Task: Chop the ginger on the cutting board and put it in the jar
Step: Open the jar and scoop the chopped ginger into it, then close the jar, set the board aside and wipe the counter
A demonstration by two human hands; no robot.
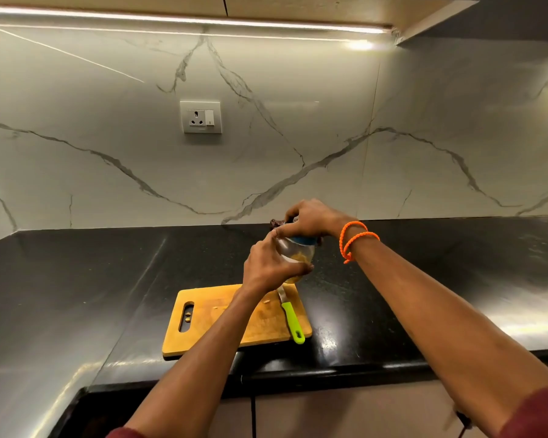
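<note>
Both forearms reach over the cutting board; left hand grips the jar, right hand clasps its lid.

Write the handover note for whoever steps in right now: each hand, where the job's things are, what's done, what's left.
Left hand: wrapped around the jar, holding it up above the far end of the cutting board.
Right hand: on top of the jar at its blue lid; whether it is tightening or loosening cannot be told.
Knife: lying on the board's right side, green handle toward the person.
Done: yellowish chopped ginger is in the jar.
Left: a few ginger bits sit on the board and in its handle slot; add them if wanted, close the jar, set it on the counter.
</note>
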